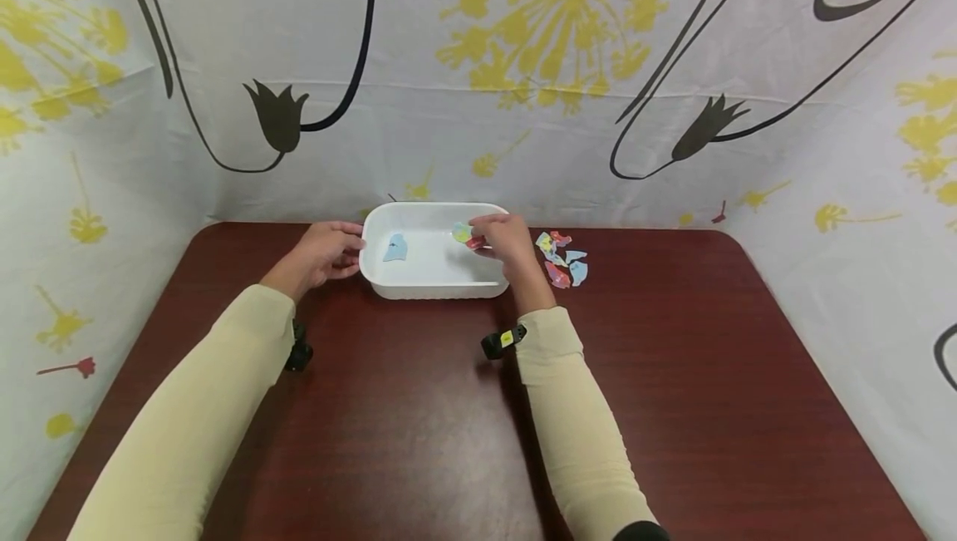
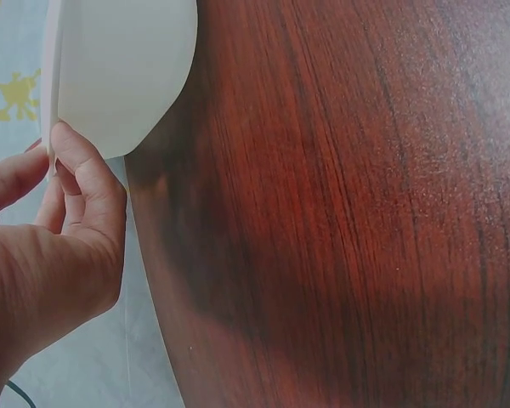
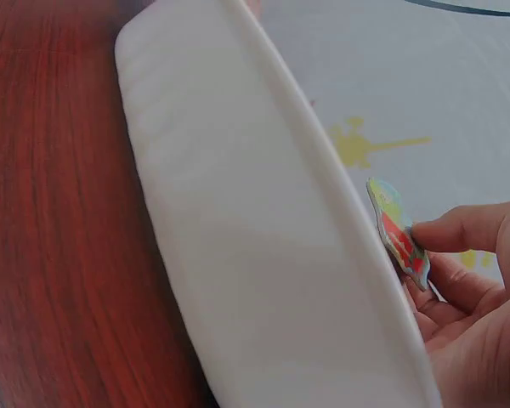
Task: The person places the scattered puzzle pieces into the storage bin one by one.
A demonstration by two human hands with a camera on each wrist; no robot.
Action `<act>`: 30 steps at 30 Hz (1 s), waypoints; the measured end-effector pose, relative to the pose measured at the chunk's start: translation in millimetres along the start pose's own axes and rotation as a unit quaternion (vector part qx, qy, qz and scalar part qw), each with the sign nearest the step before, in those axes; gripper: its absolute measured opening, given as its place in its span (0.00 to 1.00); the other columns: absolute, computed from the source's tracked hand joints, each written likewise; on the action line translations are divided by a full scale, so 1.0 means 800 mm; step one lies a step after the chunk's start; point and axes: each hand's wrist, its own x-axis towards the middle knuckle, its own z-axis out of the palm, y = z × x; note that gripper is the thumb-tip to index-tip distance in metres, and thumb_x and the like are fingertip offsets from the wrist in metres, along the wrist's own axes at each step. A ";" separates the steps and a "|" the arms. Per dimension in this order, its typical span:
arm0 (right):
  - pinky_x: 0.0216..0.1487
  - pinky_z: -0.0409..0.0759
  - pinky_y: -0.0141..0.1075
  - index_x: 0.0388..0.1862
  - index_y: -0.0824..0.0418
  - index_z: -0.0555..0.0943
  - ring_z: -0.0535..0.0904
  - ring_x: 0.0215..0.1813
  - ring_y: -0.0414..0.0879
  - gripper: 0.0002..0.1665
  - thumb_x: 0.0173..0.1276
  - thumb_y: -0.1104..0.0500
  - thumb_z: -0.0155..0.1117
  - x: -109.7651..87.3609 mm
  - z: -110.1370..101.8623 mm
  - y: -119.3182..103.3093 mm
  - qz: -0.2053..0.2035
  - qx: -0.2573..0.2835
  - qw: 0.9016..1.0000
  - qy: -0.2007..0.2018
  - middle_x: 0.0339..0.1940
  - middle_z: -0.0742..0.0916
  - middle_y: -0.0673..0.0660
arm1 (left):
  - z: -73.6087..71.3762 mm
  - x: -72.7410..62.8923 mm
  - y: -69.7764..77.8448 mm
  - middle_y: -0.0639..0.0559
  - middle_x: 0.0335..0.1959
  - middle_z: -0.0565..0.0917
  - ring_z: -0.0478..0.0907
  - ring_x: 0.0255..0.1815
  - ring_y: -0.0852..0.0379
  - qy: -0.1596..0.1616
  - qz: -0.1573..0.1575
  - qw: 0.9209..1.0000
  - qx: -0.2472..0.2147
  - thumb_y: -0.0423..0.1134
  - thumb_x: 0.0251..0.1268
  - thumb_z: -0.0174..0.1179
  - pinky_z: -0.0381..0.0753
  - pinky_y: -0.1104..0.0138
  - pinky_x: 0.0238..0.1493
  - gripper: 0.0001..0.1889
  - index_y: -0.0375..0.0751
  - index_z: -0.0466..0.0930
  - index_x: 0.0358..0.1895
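Note:
A white plastic tray with rounded corners stands near the table's back edge. My left hand is at its left end, and in the left wrist view the thumb and fingers pinch the rim. Over the right part of the tray, my right hand pinches a flat, irregular puzzle-like piece, printed yellow-green, red and light blue, between thumb and fingers. A light blue piece lies on the tray floor at the left.
Several similar pieces, blue, red and yellow, lie in a loose pile right of the tray. The dark red-brown wooden table carries everything. Patterned white cloth hangs behind the table and along both sides.

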 end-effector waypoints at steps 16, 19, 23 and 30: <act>0.45 0.84 0.40 0.47 0.70 0.84 0.79 0.32 0.41 0.17 0.60 0.72 0.57 0.018 0.044 0.008 0.002 -0.076 0.997 -0.023 0.49 0.85 0.64 | -0.001 0.000 0.000 0.43 0.53 0.74 0.75 0.33 0.57 0.001 -0.003 1.000 -0.008 0.37 0.73 0.52 0.82 0.70 0.36 0.22 0.43 0.68 0.68; 0.42 0.82 0.39 0.49 0.70 0.84 0.77 0.31 0.41 0.21 0.56 0.75 0.56 0.020 0.051 0.006 -0.006 -0.104 0.994 -0.036 0.51 0.85 0.64 | -0.001 0.000 -0.001 0.43 0.53 0.74 0.75 0.33 0.57 0.001 -0.004 1.000 -0.008 0.37 0.73 0.52 0.82 0.69 0.36 0.22 0.43 0.68 0.68; 0.28 0.74 0.32 0.50 0.69 0.84 0.74 0.30 0.43 0.24 0.53 0.77 0.56 0.026 0.062 0.005 -0.006 -0.159 0.986 -0.041 0.51 0.86 0.62 | -0.001 0.000 -0.001 0.43 0.53 0.74 0.76 0.34 0.57 0.001 -0.003 1.000 -0.009 0.37 0.73 0.53 0.82 0.69 0.37 0.22 0.43 0.67 0.68; 0.19 0.62 0.29 0.49 0.63 0.86 0.72 0.35 0.44 0.22 0.54 0.74 0.60 0.040 0.080 0.008 0.024 -0.262 0.964 -0.042 0.51 0.87 0.57 | 0.000 -0.001 0.001 0.45 0.53 0.74 0.75 0.38 0.55 0.002 -0.007 1.000 -0.007 0.38 0.73 0.53 0.83 0.68 0.40 0.23 0.43 0.67 0.69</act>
